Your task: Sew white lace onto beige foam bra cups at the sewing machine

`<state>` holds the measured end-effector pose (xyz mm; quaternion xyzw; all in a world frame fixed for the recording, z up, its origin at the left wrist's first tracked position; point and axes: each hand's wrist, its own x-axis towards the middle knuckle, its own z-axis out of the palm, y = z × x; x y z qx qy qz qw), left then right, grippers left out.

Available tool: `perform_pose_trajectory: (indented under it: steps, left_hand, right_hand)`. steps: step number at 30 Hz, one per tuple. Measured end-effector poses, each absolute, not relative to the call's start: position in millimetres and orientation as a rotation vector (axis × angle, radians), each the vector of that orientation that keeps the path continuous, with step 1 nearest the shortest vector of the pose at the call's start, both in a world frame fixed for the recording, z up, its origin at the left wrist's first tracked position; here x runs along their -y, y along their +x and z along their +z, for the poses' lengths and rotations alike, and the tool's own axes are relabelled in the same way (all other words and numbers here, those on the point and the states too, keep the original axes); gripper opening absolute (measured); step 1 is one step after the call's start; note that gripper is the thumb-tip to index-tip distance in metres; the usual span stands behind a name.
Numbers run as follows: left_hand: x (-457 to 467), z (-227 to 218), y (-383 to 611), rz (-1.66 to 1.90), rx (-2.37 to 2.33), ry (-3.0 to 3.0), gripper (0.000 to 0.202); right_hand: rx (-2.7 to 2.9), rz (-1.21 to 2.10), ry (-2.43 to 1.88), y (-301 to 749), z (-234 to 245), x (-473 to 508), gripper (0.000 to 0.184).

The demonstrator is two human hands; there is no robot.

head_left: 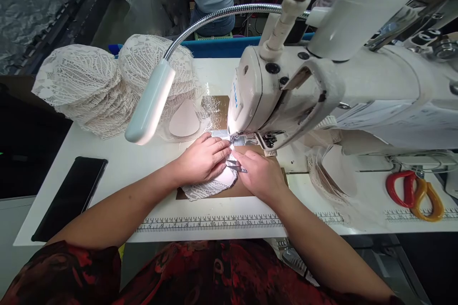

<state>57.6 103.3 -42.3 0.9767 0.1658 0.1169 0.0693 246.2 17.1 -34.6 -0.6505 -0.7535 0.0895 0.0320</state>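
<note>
1. The lace piece lies flat under the front of the sewing machine, its far end at the needle, its near edge towards the person.
2. The left hand rests palm down on that piece, just left of the needle, fingers stretched out and lying close side by side, pinching nothing that shows.
3. The right hand is just in front of the machine, fingers curled around small metal snips; the blades point left over the lace, and the forefinger reaches near the needle. Whether the blades are parted is too small to tell.
4. The step in hand looks like guiding the lace at the needle, snips kept ready. I cannot tell whether the needle is running.
5. The next move seems to call for light, flat pressure from the left hand, fingertips clear of the needle, and the snips turned away from the cloth.
6. Left of the machine stand two lace stacks; to its right lie big scissors.
</note>
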Motion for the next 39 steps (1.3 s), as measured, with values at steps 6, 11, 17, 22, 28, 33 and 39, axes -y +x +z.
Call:
perform_pose_trajectory:
  steps: [6,11,17,22,28,33,39]
  left_hand:
    - [-110.7,-41.7,57.5,0.396,-0.449,2.962,0.034]
    - [-109.2,-40.8,58.0,0.455,-0.363,3.007,0.024]
    - [-108.2,-40.5,57.4,0.468,-0.320,3.021,0.019]
    - [-108.8,-39.8,57.4,0.441,-0.338,3.016,0.020]
    - [-109.9,-38.8,57.0,0.419,-0.358,2.984,0.020]
    - [-114.6,-39.6,57.7,0.430,-0.378,2.957,0.020]
    - [-119.2,-42.8,56.8,0.457,-0.404,2.960,0.020]
  right_hand:
    - [2.332,0.208,-1.994,246.9,-38.8,-17.7,0.045]
    - [2.351,0.189,-1.892,252.1,-46.3,-15.7,0.043]
    - [2.350,0.177,-1.860,253.1,-46.8,-15.2,0.043]
    - [2.373,0.198,-1.873,252.0,-45.8,-14.9,0.044]
    - [2.379,0.173,-1.907,251.0,-45.6,-15.1,0.045]
    - [2.375,0.061,-1.935,246.9,-44.8,-18.2,0.044]
    - [2.311,-0.013,-1.972,245.0,-46.3,-19.3,0.046]
